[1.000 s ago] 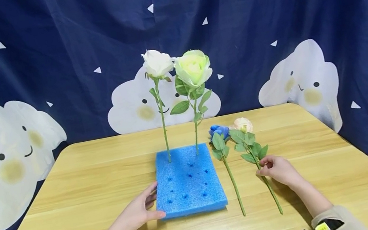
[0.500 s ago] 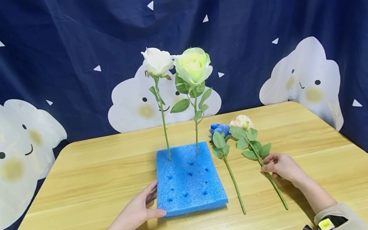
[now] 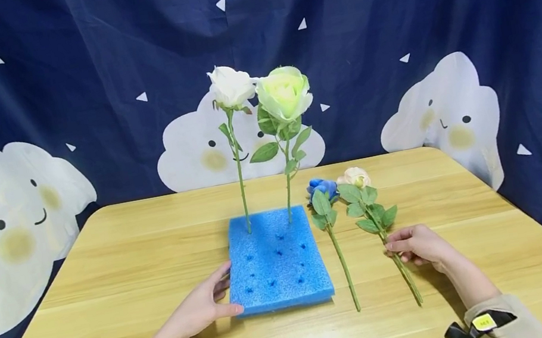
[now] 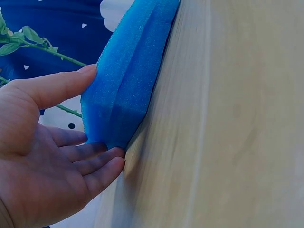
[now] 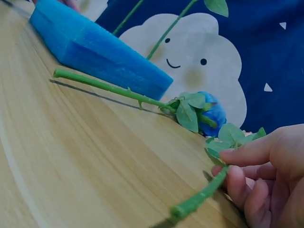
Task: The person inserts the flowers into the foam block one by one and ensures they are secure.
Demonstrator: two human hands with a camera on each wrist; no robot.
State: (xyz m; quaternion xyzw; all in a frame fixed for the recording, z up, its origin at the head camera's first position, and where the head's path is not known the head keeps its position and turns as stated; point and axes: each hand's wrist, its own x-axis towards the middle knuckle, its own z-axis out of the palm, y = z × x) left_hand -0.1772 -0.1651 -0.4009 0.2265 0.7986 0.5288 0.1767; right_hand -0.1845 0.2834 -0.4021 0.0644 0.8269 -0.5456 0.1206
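Fingers spread, the left hand point(image 3: 197, 311) touches the blue foam block point(image 3: 282, 295), midway between the tabletop's point(image 3: 154, 250) side edges, seemingly steadying it; the right hand's point(image 3: 420, 245) grip pinches the pale flower point(image 3: 354, 178) mid-stem, nearer the right edge, probably for balance.

Navy cloud-print curtain point(image 3: 349, 58) behind wooden table point(image 3: 154, 250)

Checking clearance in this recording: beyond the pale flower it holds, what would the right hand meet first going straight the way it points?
Probably the blue flower, lying between the right hand and the foam block; the hand's height is unclear, so it might pass above.
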